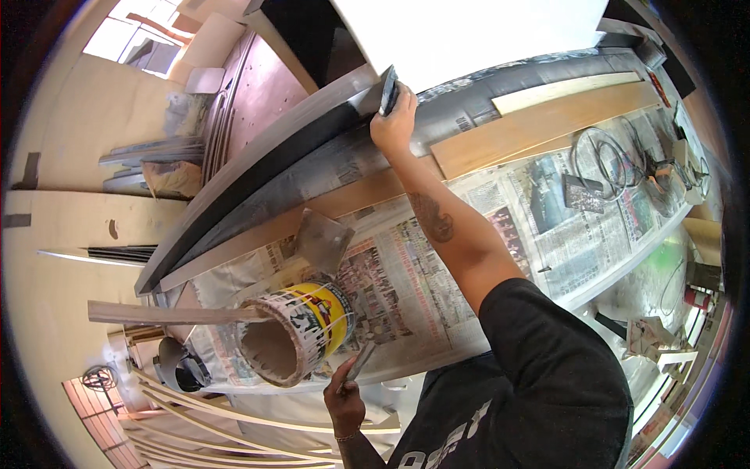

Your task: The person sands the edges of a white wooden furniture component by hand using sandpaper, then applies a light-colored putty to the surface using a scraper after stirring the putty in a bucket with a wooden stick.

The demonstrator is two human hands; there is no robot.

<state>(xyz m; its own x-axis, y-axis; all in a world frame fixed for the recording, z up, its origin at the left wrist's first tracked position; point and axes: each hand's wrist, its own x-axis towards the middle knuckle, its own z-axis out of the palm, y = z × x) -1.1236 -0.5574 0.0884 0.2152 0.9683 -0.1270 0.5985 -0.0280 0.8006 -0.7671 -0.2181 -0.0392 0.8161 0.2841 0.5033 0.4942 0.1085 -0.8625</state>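
My right hand (394, 121) reaches far across the table, gripping a dark, flat-bladed scraper (388, 91) at the edge of a long curved black-and-grey board (273, 156). Low in the view, my left hand (345, 400) is closed around a putty knife (360, 363), its blade pointing up and away. Beside that knife a bucket (328, 311) with a yellow label lies tilted, its mouth toward me and coated with grey paste. A wooden stick (172, 314) juts out of the bucket to the left. Just beyond the bucket lies a grey square plate (322, 241).
Newspaper (437, 258) covers the table. Brown wood strips (539, 129) lie along the board. At right are a coiled cable (605, 160), a dark rectangular block (583, 193) and an orange-and-black power tool (664, 173). A large white panel (476, 35) stands at the far side.
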